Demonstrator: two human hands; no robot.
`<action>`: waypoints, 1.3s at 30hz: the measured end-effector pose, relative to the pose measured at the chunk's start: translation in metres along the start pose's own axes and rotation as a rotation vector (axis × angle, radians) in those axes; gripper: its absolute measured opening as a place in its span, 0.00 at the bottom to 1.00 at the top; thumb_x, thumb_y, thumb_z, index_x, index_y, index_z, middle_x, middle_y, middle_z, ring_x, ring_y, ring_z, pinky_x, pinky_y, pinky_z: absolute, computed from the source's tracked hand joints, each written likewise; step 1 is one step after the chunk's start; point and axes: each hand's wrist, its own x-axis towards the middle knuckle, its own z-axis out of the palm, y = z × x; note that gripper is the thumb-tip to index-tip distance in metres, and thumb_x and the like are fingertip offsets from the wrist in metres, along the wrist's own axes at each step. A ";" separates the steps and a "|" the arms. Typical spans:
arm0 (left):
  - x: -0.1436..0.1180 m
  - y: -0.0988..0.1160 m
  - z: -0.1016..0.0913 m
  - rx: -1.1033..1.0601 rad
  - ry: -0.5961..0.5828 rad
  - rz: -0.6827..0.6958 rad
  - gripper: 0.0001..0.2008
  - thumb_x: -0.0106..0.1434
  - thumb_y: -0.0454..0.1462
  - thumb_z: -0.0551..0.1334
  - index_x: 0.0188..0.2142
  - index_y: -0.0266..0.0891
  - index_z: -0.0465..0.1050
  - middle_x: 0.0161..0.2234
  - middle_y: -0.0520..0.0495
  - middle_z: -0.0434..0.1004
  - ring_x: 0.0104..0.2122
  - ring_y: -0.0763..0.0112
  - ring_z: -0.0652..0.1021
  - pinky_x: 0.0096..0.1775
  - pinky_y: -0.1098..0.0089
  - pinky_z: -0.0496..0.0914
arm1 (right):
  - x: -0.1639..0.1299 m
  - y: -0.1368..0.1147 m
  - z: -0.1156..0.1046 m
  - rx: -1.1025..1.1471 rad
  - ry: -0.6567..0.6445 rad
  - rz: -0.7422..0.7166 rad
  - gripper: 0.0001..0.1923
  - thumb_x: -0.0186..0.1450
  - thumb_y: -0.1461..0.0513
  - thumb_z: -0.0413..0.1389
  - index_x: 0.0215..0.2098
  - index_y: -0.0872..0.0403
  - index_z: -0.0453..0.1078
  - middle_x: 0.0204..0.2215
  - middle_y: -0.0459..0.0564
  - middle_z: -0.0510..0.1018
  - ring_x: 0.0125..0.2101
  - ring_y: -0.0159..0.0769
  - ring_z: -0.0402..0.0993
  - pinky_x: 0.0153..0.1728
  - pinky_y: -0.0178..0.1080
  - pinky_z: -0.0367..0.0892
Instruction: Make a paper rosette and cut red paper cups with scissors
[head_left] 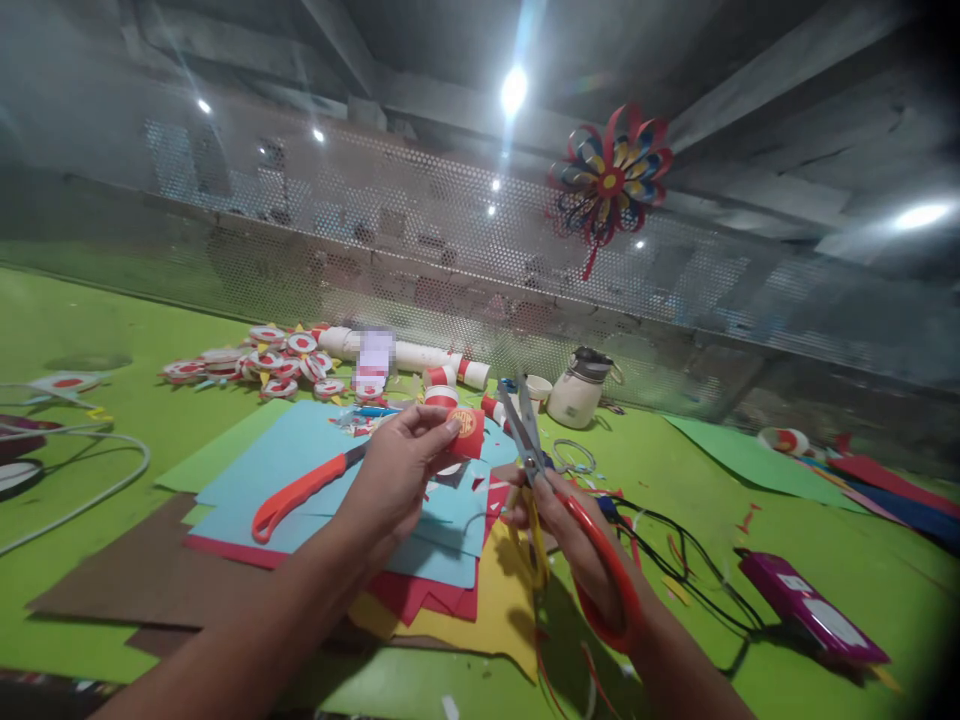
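My left hand (397, 465) pinches a small red paper piece (466, 432) with a gold pattern between thumb and fingers. To its right, my right hand (574, 540) grips scissors (529, 445) with a red-orange handle. Their blades point up and away, slightly parted and apart from the red piece. A yellow loop shows below the right fingers; I cannot tell whether it belongs to the scissors. Beneath both hands lie light blue paper sheets (255, 465), over red and yellow ones. An orange-handled tool (304, 495) rests on the blue sheets, its far end hidden behind my left hand.
Red-and-white round paper pieces (277, 360) are heaped at the back left. Paper cups (441, 397) and a beige jug (579, 388) stand behind the hands. Black cable (697, 550) and a purple device (814, 608) lie right. A paper flower (611, 182) hangs by the mesh screen (420, 240).
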 end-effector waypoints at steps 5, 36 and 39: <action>0.005 0.005 -0.006 0.009 -0.029 0.064 0.12 0.47 0.34 0.70 0.32 0.35 0.73 0.27 0.49 0.76 0.26 0.73 0.76 0.28 0.73 0.70 | -0.003 -0.004 -0.005 -0.037 -0.085 -0.108 0.20 0.67 0.50 0.47 0.44 0.56 0.67 0.29 0.49 0.72 0.31 0.36 0.68 0.35 0.38 0.64; -0.025 -0.042 0.006 0.161 -0.363 -0.253 0.06 0.55 0.37 0.66 0.32 0.36 0.77 0.32 0.48 0.75 0.33 0.74 0.74 0.38 0.73 0.66 | 0.000 0.013 0.009 0.208 0.484 -0.170 0.16 0.61 0.62 0.57 0.47 0.51 0.64 0.29 0.43 0.70 0.28 0.31 0.68 0.31 0.35 0.65; -0.026 -0.040 0.006 0.159 -0.367 -0.235 0.07 0.56 0.37 0.66 0.33 0.36 0.76 0.32 0.48 0.75 0.35 0.72 0.74 0.38 0.72 0.66 | 0.001 0.015 0.011 0.161 0.513 -0.216 0.14 0.61 0.62 0.57 0.45 0.50 0.65 0.28 0.42 0.68 0.26 0.29 0.66 0.28 0.33 0.64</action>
